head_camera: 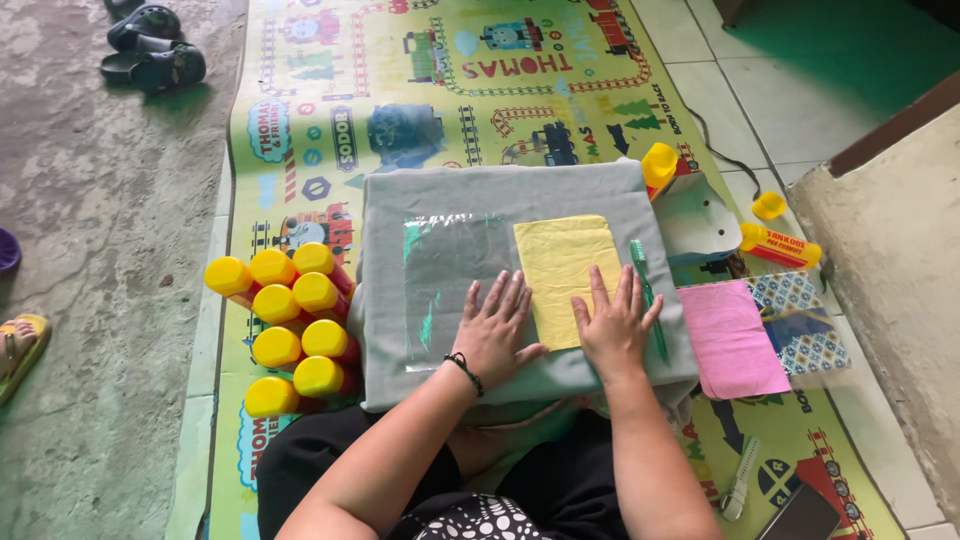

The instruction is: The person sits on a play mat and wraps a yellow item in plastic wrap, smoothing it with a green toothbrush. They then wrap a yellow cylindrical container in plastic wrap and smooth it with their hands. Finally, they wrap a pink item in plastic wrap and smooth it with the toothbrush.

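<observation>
A grey cloth-covered board (590, 185) rests on my lap over a printed play mat. On it lie a clear plastic sleeve (440, 270) and a folded yellow cloth (560, 260). My left hand (495, 330) lies flat, fingers spread, on the plastic sleeve beside the yellow cloth's left edge. My right hand (615, 325) presses flat on the yellow cloth's lower right part. A green pen-like stick (648, 295) lies just right of my right hand.
Several red bottles with yellow caps (290, 325) stand at the left. A pink cloth (732, 340), a patterned blue packet (800, 320), a lying bottle (780, 245) and an iron (695, 220) are at the right. Sandals (150, 50) sit far left; a wall step (890, 240) rises right.
</observation>
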